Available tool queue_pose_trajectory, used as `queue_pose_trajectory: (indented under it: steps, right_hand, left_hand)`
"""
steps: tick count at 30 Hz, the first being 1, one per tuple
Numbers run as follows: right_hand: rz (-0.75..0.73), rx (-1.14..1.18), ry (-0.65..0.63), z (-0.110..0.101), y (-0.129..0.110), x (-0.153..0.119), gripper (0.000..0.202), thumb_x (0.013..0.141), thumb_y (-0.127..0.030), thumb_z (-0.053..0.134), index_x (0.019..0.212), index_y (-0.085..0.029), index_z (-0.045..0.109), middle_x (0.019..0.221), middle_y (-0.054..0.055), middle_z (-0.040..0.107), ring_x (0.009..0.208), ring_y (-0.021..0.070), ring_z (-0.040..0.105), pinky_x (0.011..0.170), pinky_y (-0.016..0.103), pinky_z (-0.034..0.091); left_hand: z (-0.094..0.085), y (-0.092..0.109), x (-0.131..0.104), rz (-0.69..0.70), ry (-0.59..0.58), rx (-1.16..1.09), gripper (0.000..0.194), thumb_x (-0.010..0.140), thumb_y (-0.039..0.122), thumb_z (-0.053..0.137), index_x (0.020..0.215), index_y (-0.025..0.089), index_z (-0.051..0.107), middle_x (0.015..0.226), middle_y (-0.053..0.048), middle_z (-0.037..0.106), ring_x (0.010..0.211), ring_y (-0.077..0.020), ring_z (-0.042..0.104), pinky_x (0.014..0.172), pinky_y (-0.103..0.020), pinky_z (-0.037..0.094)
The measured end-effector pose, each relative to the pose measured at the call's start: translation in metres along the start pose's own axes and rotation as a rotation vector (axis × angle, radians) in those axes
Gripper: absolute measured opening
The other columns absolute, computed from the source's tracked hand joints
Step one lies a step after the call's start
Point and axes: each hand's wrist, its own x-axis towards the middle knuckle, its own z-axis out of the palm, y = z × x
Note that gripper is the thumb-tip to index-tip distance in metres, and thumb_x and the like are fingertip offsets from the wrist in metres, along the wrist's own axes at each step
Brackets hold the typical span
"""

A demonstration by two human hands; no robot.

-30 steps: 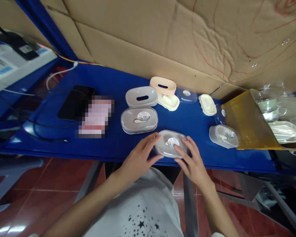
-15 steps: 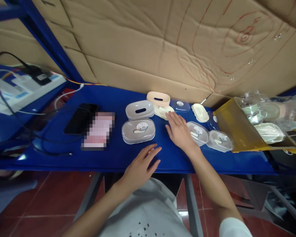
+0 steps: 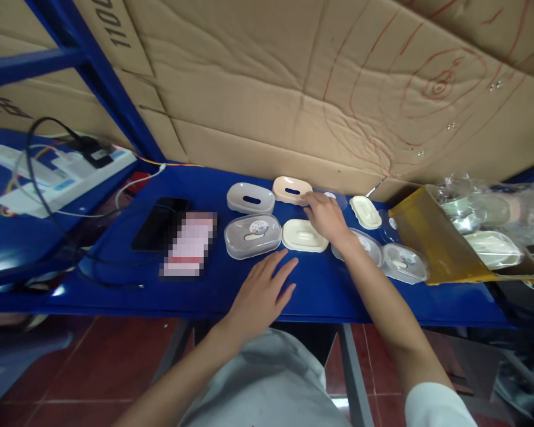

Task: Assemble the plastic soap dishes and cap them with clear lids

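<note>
At peach case [image 3: 282,191], right hand [image 3: 326,216], cream tray [image 3: 304,237] shifted

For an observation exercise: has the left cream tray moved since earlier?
Yes, the left cream tray moved toward the table's front edge, now beside the lidded box.

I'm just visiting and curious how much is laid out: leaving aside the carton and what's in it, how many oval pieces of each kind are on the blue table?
Clear-lidded grey boxes: 3
Slotted shells, grey and peach: 2
Cream trays: 2
Loose clear lids: 2
Total: 9
</note>
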Motion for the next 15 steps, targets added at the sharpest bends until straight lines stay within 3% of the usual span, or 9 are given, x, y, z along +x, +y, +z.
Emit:
queue_pose_trajectory:
  steps: [3,6,8,11,15]
  right_hand:
    - [-0.006,-0.015,-0.036,0.007,0.001,0.037,0.044,0.1,-0.012,0.062,0.143,-0.016,0.064,0.151,0.016,0.067,0.143,0.0315,0.059,0.116,0.048,0.043]
    - [0.0,-0.036,-0.056,0.004,-0.003,0.037,0.025,0.101,-0.015,0.062,0.124,-0.015,0.074,0.126,0.017,0.079,0.123,0.031,0.07,0.109,0.046,0.046]
    - [0.012,-0.05,-0.038,-0.005,-0.007,0.013,0.021,0.105,-0.018,0.059,0.118,-0.013,0.075,0.12,0.018,0.08,0.119,0.0315,0.072,0.109,0.046,0.045]
    - [-0.017,-0.027,0.03,-0.019,-0.012,-0.048,0.022,0.108,-0.023,0.057,0.123,-0.016,0.073,0.125,0.014,0.078,0.121,0.0298,0.071,0.109,0.044,0.044]
    - [-0.166,0.102,0.208,-0.02,-0.027,-0.133,0.02,0.11,-0.022,0.056,0.124,-0.019,0.07,0.12,0.009,0.08,0.114,0.0263,0.073,0.099,0.042,0.049]
  left_hand:
    - [0.007,0.006,0.021,0.039,-0.023,0.139,0.054,0.107,0.027,0.06,0.159,0.019,0.049,0.169,-0.018,0.046,0.154,-0.0362,0.047,0.122,-0.052,0.047]
    - [0.011,0.009,0.036,0.046,-0.07,0.239,0.05,0.105,0.026,0.062,0.154,0.015,0.053,0.162,-0.019,0.053,0.15,-0.0376,0.051,0.119,-0.052,0.048]
    - [0.01,0.009,0.035,0.067,-0.083,0.268,0.038,0.106,0.025,0.061,0.143,0.017,0.061,0.15,-0.017,0.064,0.14,-0.0354,0.058,0.115,-0.051,0.049]
    - [0.007,0.008,0.016,0.099,-0.049,0.262,0.023,0.106,0.02,0.059,0.127,0.02,0.067,0.131,-0.012,0.072,0.122,-0.0313,0.066,0.101,-0.047,0.055]
    - [0.004,0.006,-0.018,0.104,0.079,0.153,0.02,0.109,0.019,0.056,0.126,0.022,0.065,0.118,-0.009,0.073,0.105,-0.026,0.07,0.086,-0.041,0.058]
